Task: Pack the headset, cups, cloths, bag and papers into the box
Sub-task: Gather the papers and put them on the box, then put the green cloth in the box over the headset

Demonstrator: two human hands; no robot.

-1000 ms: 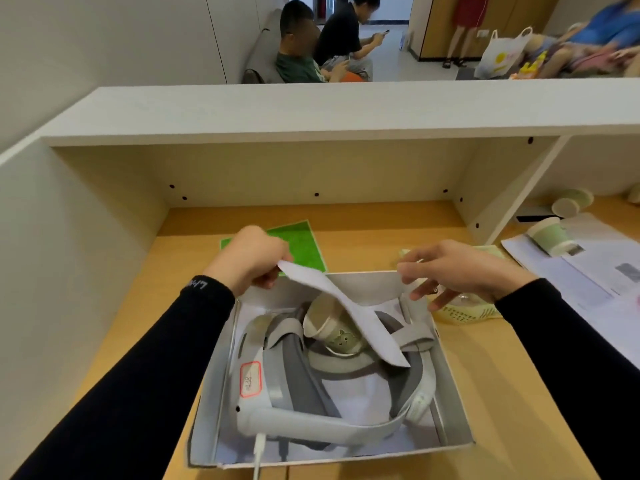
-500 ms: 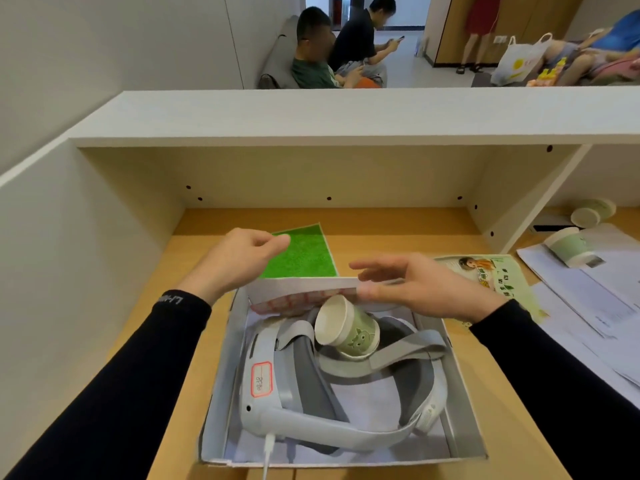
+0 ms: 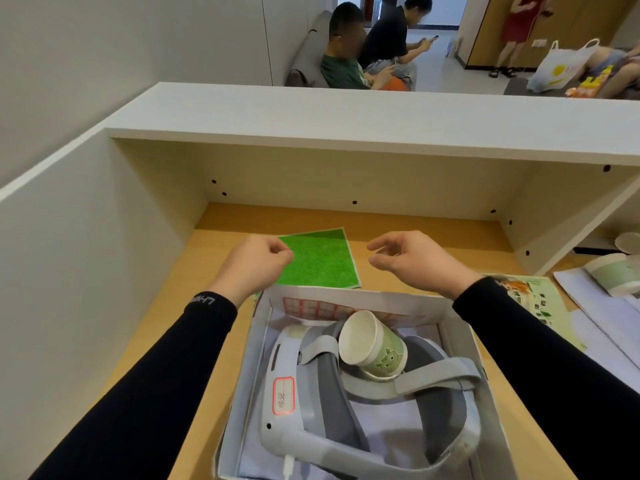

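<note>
An open grey box (image 3: 240,386) sits on the wooden desk near me. Inside lie a white-and-grey headset (image 3: 301,403) and a green paper cup (image 3: 375,346) on its side. A white paper with red print (image 3: 346,306) leans along the box's far wall. A green cloth (image 3: 320,259) lies flat just beyond the box. My left hand (image 3: 254,265) hovers at the cloth's left edge with fingers curled and nothing visibly in them. My right hand (image 3: 412,259) hovers right of the cloth, fingers apart and empty.
A green printed leaflet (image 3: 533,299) lies right of the box. White papers (image 3: 595,306) and another green cup (image 3: 613,273) on its side sit at far right. Cubicle walls and a shelf (image 3: 346,119) enclose the desk on the left and back.
Both hands held the white paper over the box, laid it against the far wall, let go and moved forward toward the green cloth.
</note>
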